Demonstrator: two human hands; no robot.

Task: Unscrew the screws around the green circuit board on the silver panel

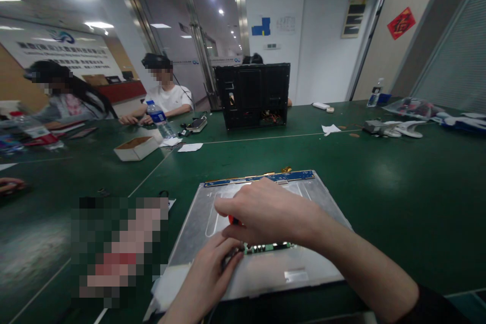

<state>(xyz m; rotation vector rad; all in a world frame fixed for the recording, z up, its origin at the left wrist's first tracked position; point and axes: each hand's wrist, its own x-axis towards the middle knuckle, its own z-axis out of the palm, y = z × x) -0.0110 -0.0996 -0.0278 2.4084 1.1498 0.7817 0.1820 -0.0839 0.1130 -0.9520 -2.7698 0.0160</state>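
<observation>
A flat metal panel point(319, 212) lies in front of me, with a long blue circuit strip point(299, 176) along its far edge. My right hand point(266, 210) is closed around a red and black tool handle point(234, 219), held above the middle of the panel; the tool's tip is hidden. Just below it, my left hand point(212, 263) rests on the panel, its fingers bent together at the left end of a green circuit board point(268, 248). What those fingers hold, if anything, is hidden.
Beyond the panel stands a black monitor casing point(254, 93). An open box point(137, 148), a water bottle point(159, 119) and paper scraps point(190, 147) lie at the left. White parts point(395, 128) are at the right. Other people sit across the green table point(417, 202).
</observation>
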